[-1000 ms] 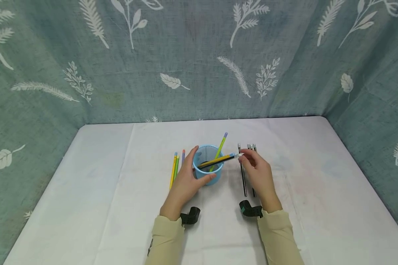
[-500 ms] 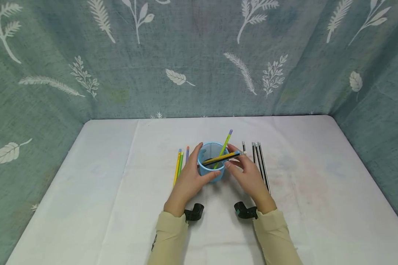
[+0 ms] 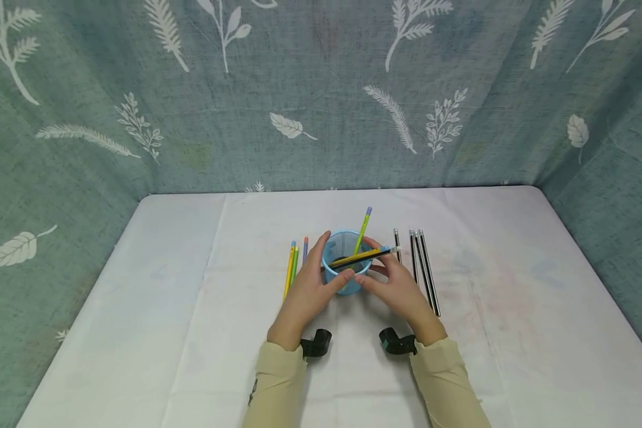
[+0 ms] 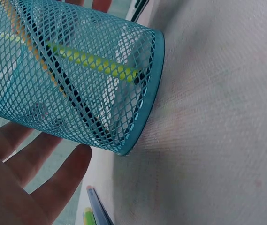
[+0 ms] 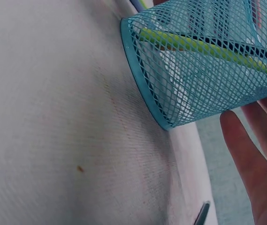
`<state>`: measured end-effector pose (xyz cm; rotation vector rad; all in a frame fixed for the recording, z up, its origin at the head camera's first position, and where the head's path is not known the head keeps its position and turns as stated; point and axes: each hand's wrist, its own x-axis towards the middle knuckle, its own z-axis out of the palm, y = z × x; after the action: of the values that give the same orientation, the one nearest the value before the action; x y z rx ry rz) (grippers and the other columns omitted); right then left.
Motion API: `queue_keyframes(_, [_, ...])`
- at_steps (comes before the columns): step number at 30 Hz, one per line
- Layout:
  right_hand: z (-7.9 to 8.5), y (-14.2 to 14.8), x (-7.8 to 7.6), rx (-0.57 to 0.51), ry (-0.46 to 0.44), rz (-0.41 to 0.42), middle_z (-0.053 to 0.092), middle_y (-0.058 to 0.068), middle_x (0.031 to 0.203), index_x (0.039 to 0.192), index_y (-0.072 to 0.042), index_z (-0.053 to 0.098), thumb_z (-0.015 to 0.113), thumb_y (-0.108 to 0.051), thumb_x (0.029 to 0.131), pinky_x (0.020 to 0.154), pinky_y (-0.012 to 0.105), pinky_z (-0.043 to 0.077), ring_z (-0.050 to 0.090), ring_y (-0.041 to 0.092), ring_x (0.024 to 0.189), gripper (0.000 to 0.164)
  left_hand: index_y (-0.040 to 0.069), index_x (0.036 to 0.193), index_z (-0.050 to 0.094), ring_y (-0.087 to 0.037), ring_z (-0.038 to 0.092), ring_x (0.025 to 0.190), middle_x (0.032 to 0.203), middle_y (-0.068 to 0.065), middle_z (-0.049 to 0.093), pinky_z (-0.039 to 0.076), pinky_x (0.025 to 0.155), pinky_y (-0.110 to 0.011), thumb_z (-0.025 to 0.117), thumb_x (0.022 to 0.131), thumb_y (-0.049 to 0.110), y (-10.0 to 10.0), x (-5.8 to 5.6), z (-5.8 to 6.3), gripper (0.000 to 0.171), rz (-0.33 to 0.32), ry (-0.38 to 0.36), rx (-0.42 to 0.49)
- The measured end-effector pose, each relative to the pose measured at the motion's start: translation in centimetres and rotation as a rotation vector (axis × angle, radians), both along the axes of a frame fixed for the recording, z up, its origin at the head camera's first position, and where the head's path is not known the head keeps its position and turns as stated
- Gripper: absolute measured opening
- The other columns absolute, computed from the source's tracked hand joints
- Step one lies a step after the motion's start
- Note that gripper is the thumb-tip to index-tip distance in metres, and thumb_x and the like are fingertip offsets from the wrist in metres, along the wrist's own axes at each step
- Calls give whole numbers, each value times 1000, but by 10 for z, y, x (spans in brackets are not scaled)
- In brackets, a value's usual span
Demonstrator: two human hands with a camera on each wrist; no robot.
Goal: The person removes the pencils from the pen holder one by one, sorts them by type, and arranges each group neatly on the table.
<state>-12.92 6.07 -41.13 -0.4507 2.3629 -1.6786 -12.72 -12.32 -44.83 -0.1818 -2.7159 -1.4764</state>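
Both hands hold a light-blue mesh pencil cup [image 3: 349,289] from opposite sides. The left hand [image 3: 310,291] curves round its left side, thumb at the front. On the right side, the right hand [image 3: 398,291] does the same, and the two thumbs nearly meet. Inside the cup, a green pencil [image 3: 365,223] with a purple end leans toward the back. A yellow pencil [image 3: 353,257] and a black pencil [image 3: 378,255] lie across the rim toward the right hand. Fingers under the mesh wall [image 4: 133,117] show in the left wrist view. The far fingers are partly hidden in the head view.
Left of the cup lie a yellow pencil [image 3: 289,270], a green pencil [image 3: 296,261] and a purple one with a red end [image 3: 305,248]. Several black pencils [image 3: 428,273] lie right of it. White cloth [image 3: 192,356] covers the table; a patterned curtain [image 3: 321,89] surrounds it.
The right hand has let go of the black pencil's end and moved left onto the cup's right side. The black pencil now rests in the cup. The left hand stays on the cup.
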Motion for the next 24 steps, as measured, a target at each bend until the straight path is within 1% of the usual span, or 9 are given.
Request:
queue_keyframes(3, [-2,1,0,10,-9,4,30,11,141,141,-26,26,64,-26,83,89,50,38,44,33,116,69,33,142,11,-17,31,126,142,9,23,37,92,-44,56,78,58,1,0,-1,82,-10,-2,4])
queue_keyframes(6, [-4,2,-1,23,-6,8,30,11,141,141,-28,23,64,-28,83,88,50,39,45,33,115,71,37,141,10,-17,31,126,142,9,22,38,92,-42,56,78,57,2,0,0,80,-7,-5,4])
queue_keyframes(10, [-5,1,-5,46,-16,9,31,9,141,141,-32,21,65,-31,82,86,48,41,46,32,114,74,40,140,10,-16,32,124,142,9,24,38,92,-42,58,79,52,3,-2,0,78,17,-15,3])
queue_keyframes(13, [-5,1,-7,44,-21,11,31,8,141,141,-33,21,65,-30,81,86,47,42,46,32,115,74,38,141,11,-17,32,125,141,7,25,36,93,-44,56,79,56,4,-3,2,79,29,-11,-3])
queue_keyframes(17, [-6,1,-8,35,-22,18,31,8,141,141,-32,21,66,-28,81,88,47,40,45,32,115,76,34,141,15,-18,31,125,140,4,28,33,95,-46,53,77,62,6,-3,4,80,56,39,-23])
queue_keyframes(22, [-6,2,-8,38,-17,25,32,7,140,142,-32,20,66,-30,81,89,49,39,45,32,115,76,26,140,26,-14,22,129,140,5,26,29,99,-44,54,78,59,10,-3,4,76,80,145,-44])
queue_keyframes(24, [-6,3,-8,40,-14,27,31,7,140,142,-32,20,65,-31,81,88,48,40,45,32,115,76,25,138,30,-15,16,131,141,5,25,26,100,-45,54,79,58,12,-3,5,72,82,181,-58])
